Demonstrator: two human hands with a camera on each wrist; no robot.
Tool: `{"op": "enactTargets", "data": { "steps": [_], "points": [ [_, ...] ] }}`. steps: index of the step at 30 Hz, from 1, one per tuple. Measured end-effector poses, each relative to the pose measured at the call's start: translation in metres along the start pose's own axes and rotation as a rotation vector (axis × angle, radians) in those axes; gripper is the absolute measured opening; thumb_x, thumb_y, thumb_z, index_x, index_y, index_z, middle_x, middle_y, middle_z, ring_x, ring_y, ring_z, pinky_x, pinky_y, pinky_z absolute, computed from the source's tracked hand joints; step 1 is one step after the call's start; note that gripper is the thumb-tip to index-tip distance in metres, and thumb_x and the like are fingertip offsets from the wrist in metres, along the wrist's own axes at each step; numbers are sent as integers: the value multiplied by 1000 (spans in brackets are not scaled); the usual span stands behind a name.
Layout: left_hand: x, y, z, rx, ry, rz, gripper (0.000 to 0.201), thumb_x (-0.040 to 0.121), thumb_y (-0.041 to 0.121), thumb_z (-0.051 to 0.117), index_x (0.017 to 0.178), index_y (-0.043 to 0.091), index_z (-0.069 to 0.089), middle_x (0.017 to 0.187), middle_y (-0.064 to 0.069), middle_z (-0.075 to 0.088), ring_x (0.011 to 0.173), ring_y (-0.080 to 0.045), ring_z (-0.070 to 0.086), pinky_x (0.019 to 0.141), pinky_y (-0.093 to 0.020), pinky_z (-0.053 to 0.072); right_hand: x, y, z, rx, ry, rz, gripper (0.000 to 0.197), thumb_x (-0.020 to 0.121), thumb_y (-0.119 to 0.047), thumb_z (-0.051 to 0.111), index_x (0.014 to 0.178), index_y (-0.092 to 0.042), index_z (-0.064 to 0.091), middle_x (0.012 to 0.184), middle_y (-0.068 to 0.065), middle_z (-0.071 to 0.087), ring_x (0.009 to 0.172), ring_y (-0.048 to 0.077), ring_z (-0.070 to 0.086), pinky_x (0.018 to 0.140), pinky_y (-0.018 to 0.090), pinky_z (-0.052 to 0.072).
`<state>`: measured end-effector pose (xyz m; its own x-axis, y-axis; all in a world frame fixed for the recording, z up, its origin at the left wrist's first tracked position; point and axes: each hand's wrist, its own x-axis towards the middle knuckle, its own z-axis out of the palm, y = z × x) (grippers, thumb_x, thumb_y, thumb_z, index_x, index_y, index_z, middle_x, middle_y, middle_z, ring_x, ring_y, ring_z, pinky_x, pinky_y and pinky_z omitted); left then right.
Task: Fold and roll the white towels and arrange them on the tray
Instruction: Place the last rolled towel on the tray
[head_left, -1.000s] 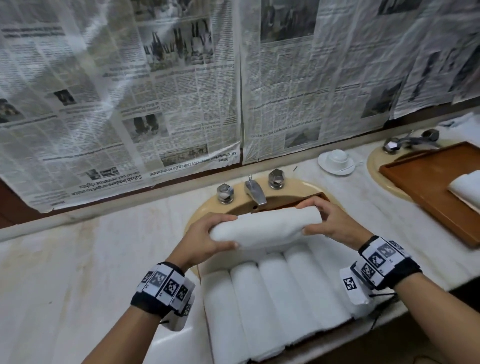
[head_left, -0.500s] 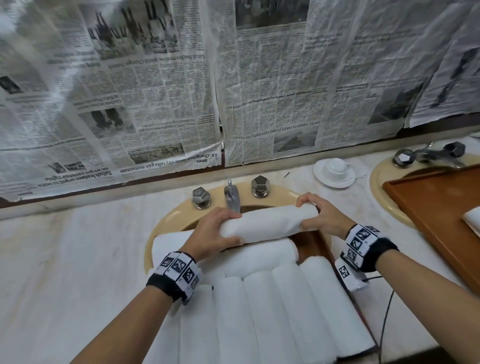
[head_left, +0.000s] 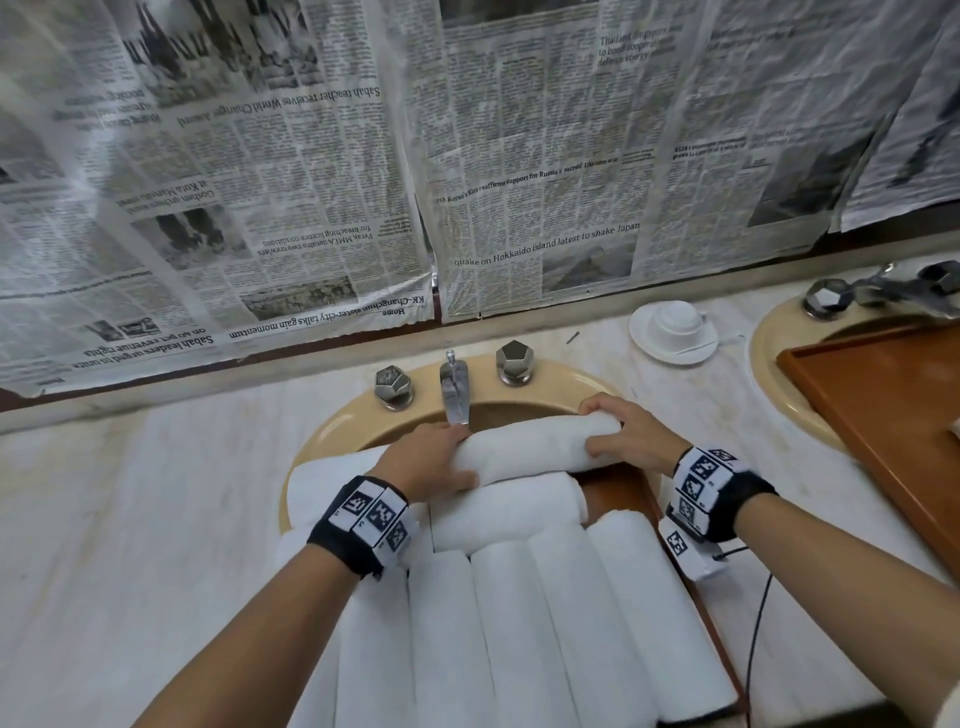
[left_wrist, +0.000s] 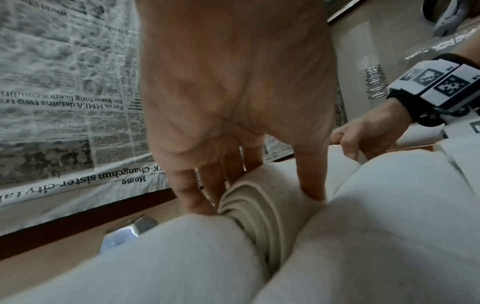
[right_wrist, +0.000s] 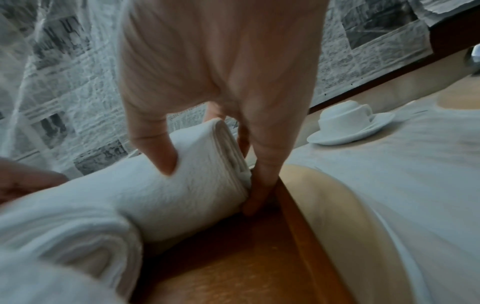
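Note:
A rolled white towel (head_left: 540, 446) lies crosswise at the far end of the wooden tray (head_left: 618, 488), over the basin. My left hand (head_left: 434, 460) grips its left end (left_wrist: 262, 197) and my right hand (head_left: 623, 439) grips its right end (right_wrist: 207, 164), thumb on top and fingers behind. A second crosswise roll (head_left: 506, 512) lies just in front of it. Several rolled towels (head_left: 561, 634) lie side by side lengthwise on the near part of the tray. The tray's bare wood (right_wrist: 233, 257) shows by the right end.
A tap (head_left: 454, 389) and two knobs stand just behind the towel on the beige basin rim (head_left: 332, 431). A white cup and saucer (head_left: 674, 331) sits at the back right. Another wooden tray (head_left: 883, 415) rests over a second basin at right. Newspaper covers the wall.
Both hands have carried the rolled towel down and forward to the tray's far end, behind the other crosswise roll. The head view has shifted closer.

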<state>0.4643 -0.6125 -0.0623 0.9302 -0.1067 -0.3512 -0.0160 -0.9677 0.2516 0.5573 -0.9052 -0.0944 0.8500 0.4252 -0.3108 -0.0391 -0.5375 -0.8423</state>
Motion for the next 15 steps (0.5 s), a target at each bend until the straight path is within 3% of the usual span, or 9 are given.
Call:
{"op": "enactTargets", "data": {
  "steps": [2, 6, 8, 11, 13, 15],
  "points": [
    [0, 1, 1, 106, -12, -28, 66, 86, 58, 58, 145, 33, 43, 141, 4, 55, 125, -22, 52, 101, -43, 40, -1, -1, 3, -80, 13, -10, 38, 72, -15, 74, 105, -28, 61, 111, -3, 57, 96, 12, 52, 77, 19, 44],
    [0, 3, 3, 130, -63, -99, 68, 88, 61, 52, 149, 38, 35, 146, 9, 50, 132, -20, 47, 106, -53, 29, 0, 3, 7, -298, -15, -50, 46, 70, -35, 71, 114, -34, 57, 118, -1, 52, 108, 19, 48, 89, 28, 37],
    [0, -1, 5, 63, -83, -84, 69, 88, 64, 49, 150, 39, 34, 148, 10, 48, 133, -20, 45, 107, -55, 29, 2, 3, 9, -398, -9, -64, 50, 77, -34, 71, 125, -31, 56, 124, -3, 48, 112, 19, 46, 95, 30, 35],
    [-5, -14, 8, -160, -37, -21, 70, 81, 74, 33, 145, 45, 40, 144, 12, 52, 131, -18, 47, 107, -52, 33, -1, -2, 8, -581, 29, -125, 63, 75, -45, 61, 136, -32, 51, 138, -8, 42, 124, 22, 39, 105, 41, 37],
    [-9, -18, 12, -189, 8, 3, 67, 83, 71, 31, 143, 45, 43, 143, 13, 54, 130, -18, 48, 107, -53, 35, -5, -4, 10, -590, 30, -195, 65, 81, -42, 64, 142, -32, 46, 146, -11, 37, 132, 20, 30, 112, 38, 30],
    [-10, -16, 15, -156, 28, -24, 53, 94, 59, 39, 143, 41, 43, 144, 12, 53, 132, -18, 46, 110, -58, 29, -8, -6, 17, -590, -6, -249, 64, 86, -45, 67, 145, -32, 44, 147, -10, 37, 136, 18, 26, 115, 32, 22]
  ]
}}
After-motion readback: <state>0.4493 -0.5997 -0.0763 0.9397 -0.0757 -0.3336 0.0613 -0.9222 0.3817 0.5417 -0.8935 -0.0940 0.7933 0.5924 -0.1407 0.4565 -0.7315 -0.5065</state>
